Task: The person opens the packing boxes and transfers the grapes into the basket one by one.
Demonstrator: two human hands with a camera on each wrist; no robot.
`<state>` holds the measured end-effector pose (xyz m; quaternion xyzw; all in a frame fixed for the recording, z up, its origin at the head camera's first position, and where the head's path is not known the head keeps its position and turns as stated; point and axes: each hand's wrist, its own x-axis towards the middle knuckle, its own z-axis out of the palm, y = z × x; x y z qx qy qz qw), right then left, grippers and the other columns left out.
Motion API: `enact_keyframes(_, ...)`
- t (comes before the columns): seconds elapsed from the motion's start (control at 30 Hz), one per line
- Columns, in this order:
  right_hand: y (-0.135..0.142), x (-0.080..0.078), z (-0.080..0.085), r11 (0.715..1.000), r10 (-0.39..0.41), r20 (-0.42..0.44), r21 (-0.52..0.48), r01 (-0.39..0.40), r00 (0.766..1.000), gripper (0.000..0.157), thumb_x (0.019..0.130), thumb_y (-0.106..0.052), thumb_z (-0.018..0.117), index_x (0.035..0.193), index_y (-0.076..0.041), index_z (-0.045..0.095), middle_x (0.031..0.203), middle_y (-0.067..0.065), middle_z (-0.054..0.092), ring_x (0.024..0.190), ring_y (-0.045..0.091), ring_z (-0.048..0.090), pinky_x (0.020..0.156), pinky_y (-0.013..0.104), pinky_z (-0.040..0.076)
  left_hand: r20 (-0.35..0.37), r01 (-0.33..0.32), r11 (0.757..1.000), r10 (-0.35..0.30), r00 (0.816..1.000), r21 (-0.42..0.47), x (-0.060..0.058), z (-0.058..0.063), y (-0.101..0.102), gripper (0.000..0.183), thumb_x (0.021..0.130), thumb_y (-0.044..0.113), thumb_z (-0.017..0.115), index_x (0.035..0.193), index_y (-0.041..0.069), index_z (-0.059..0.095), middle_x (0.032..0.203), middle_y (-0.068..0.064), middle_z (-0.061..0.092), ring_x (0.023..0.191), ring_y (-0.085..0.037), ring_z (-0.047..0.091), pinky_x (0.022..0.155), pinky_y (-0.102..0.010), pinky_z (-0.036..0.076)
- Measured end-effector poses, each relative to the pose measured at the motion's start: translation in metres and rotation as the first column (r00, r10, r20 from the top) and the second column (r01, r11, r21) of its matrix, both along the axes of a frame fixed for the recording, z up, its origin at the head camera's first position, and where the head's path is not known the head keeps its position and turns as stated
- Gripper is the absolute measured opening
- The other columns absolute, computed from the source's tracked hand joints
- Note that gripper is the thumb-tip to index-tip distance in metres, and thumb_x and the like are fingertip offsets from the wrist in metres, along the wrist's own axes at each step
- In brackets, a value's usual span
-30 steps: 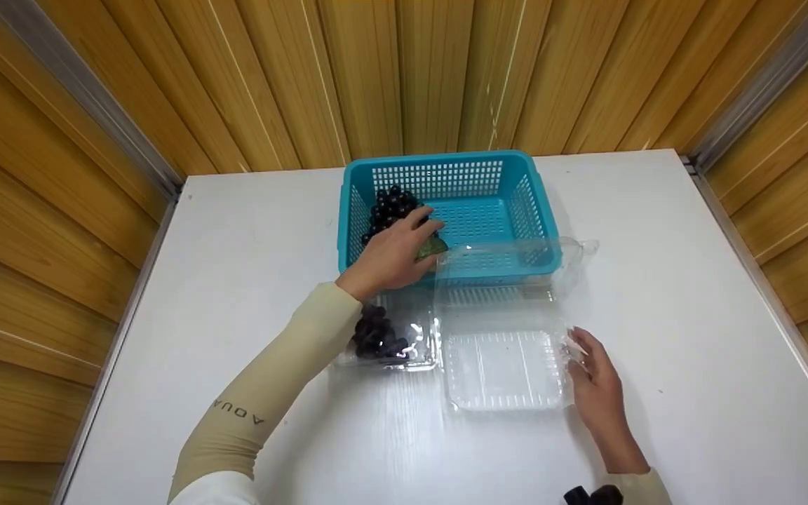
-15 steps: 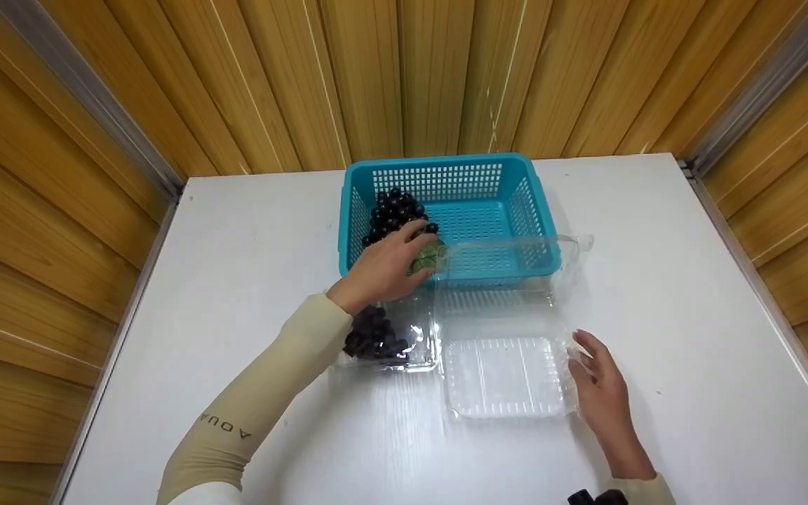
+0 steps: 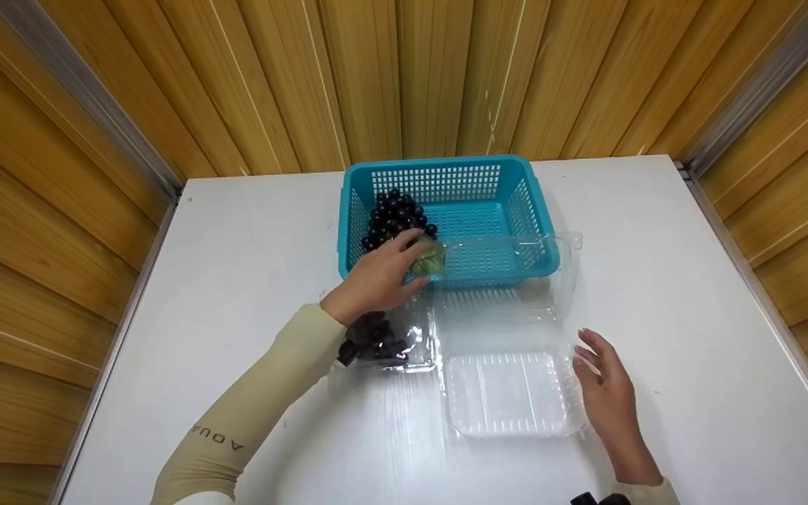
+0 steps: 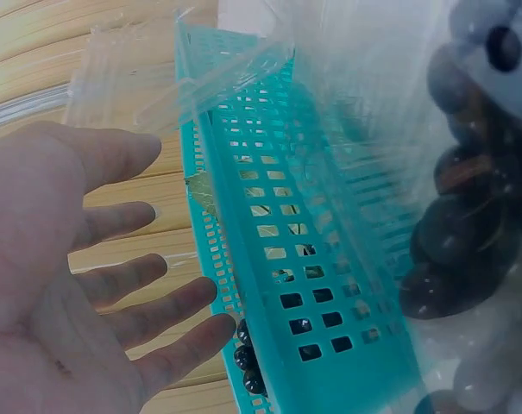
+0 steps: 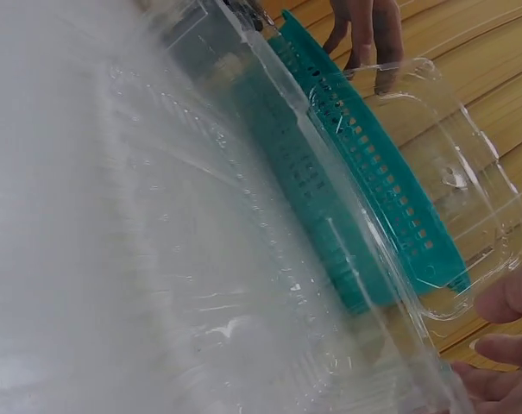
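My left hand (image 3: 376, 277) is over the front left of the teal basket (image 3: 541, 203), fingers spread and holding nothing in the left wrist view. Below it, a bunch of dark grapes (image 3: 397, 214) with a green leaf (image 3: 428, 259) lies in the basket. My right hand (image 3: 607, 386) is beside the right edge of a clear hinged plastic container (image 3: 506, 393), its fingertips right at that edge. The container's raised lid (image 3: 499, 256) overlaps the basket's front rim. Under my left forearm, a second clear container (image 3: 421, 358) has dark grapes (image 3: 376, 340) inside.
The white table (image 3: 250, 252) reaches back to a wood-patterned wall (image 3: 432, 77). Similar panels (image 3: 39, 231) rise at the left and right, with metal strips along the corners. The basket stands near the table's back edge.
My left hand has drawn back toward me from over the grapes, uncovering more of the bunch and leaf. The container has slid slightly toward me, my right hand moving with it.
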<state>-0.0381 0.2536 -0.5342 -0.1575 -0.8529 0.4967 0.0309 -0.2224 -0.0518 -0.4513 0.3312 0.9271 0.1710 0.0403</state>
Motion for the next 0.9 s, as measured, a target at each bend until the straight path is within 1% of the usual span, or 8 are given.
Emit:
enact_keyframes(0.1, 0.0, 0.0, 0.004, 1.0, 0.002, 0.003, 0.011, -0.002, 1.0, 0.051, 0.098, -0.032, 0.037, 0.144, -0.021, 0.022, 0.146, -0.001, 0.034, 0.129, 0.02, 0.041, 0.101, 0.04, 0.038, 0.005, -0.005, 1.0, 0.005, 1.0, -0.01, 0.002, -0.001, -0.002, 0.054, 0.088, 0.039, 0.057, 0.137, 0.027, 0.039, 0.149, 0.001, 0.027, 0.129, -0.02, 0.04, 0.1, -0.041, 0.041)
enact_keyframes(0.27, -0.002, 0.002, 0.011, 1.0, 0.0, -0.009, -0.013, 0.0, 1.0, 0.051, 0.097, -0.032, 0.039, 0.144, -0.019, 0.024, 0.146, 0.003, 0.034, 0.13, 0.025, 0.039, 0.102, 0.043, 0.037, 0.01, -0.006, 1.0, 0.006, 1.0, -0.027, 0.005, -0.002, -0.004, 0.055, 0.088, 0.04, 0.056, 0.138, 0.026, 0.037, 0.15, 0.001, 0.026, 0.13, -0.02, 0.04, 0.099, -0.042, 0.041)
enact_keyframes(0.3, -0.003, 0.002, 0.012, 1.0, -0.006, -0.014, -0.016, 0.006, 1.0, 0.05, 0.097, -0.031, 0.039, 0.144, -0.02, 0.025, 0.146, 0.003, 0.034, 0.13, 0.025, 0.039, 0.102, 0.042, 0.038, 0.009, -0.003, 1.0, 0.004, 1.0, -0.029, 0.006, -0.002, -0.004, 0.056, 0.088, 0.04, 0.056, 0.139, 0.025, 0.037, 0.15, 0.001, 0.026, 0.13, -0.021, 0.04, 0.099, -0.042, 0.042)
enact_keyframes(0.4, -0.005, 0.002, 0.015, 0.999, -0.038, -0.025, -0.001, 0.038, 0.999, 0.048, 0.097, -0.03, 0.04, 0.142, -0.022, 0.028, 0.144, -0.001, 0.037, 0.129, 0.02, 0.041, 0.1, 0.033, 0.04, -0.002, 0.004, 0.999, -0.004, 1.0, -0.041, 0.009, -0.002, -0.006, 0.056, 0.088, 0.042, 0.054, 0.139, 0.025, 0.037, 0.149, 0.0, 0.026, 0.129, -0.021, 0.041, 0.097, -0.042, 0.043)
enact_keyframes(0.57, -0.009, 0.002, 0.018, 0.992, -0.127, -0.083, -0.006, 0.127, 0.988, 0.042, 0.096, -0.025, 0.042, 0.138, -0.023, 0.036, 0.138, -0.006, 0.043, 0.127, 0.013, 0.043, 0.101, 0.027, 0.037, -0.023, 0.019, 0.999, -0.02, 1.0, -0.041, 0.012, -0.003, -0.009, 0.057, 0.089, 0.044, 0.053, 0.139, 0.024, 0.037, 0.149, 0.0, 0.027, 0.128, -0.021, 0.042, 0.095, -0.041, 0.044)
enact_keyframes(0.67, -0.012, 0.003, 0.021, 0.988, -0.155, -0.131, -0.031, 0.152, 0.979, 0.039, 0.096, -0.022, 0.044, 0.135, -0.024, 0.04, 0.135, -0.007, 0.046, 0.125, 0.011, 0.044, 0.099, 0.016, 0.036, -0.022, 0.023, 0.999, -0.023, 0.999, -0.033, 0.014, -0.004, -0.011, 0.057, 0.089, 0.044, 0.053, 0.14, 0.023, 0.036, 0.149, -0.001, 0.027, 0.129, -0.021, 0.041, 0.097, -0.041, 0.044)
enact_keyframes(0.77, -0.014, 0.004, 0.026, 0.99, -0.14, -0.189, -0.059, 0.131, 0.972, 0.038, 0.096, -0.019, 0.044, 0.133, -0.023, 0.041, 0.133, -0.006, 0.048, 0.124, 0.011, 0.045, 0.094, 0.006, 0.035, -0.017, 0.026, 1.0, -0.026, 1.0, -0.012, 0.018, -0.002, -0.014, 0.056, 0.089, 0.042, 0.054, 0.139, 0.022, 0.038, 0.149, -0.002, 0.027, 0.129, -0.022, 0.041, 0.098, -0.041, 0.043)
enact_keyframes(0.9, -0.019, 0.004, 0.032, 0.994, -0.095, -0.246, -0.082, 0.077, 0.965, 0.038, 0.095, -0.016, 0.044, 0.133, -0.019, 0.041, 0.134, -0.003, 0.047, 0.125, 0.013, 0.045, 0.094, 0.006, 0.036, -0.02, 0.03, 0.999, -0.03, 0.999, 0.012, 0.023, 0.0, -0.019, 0.055, 0.089, 0.039, 0.055, 0.138, 0.021, 0.039, 0.148, -0.004, 0.029, 0.128, -0.023, 0.042, 0.099, -0.042, 0.042)
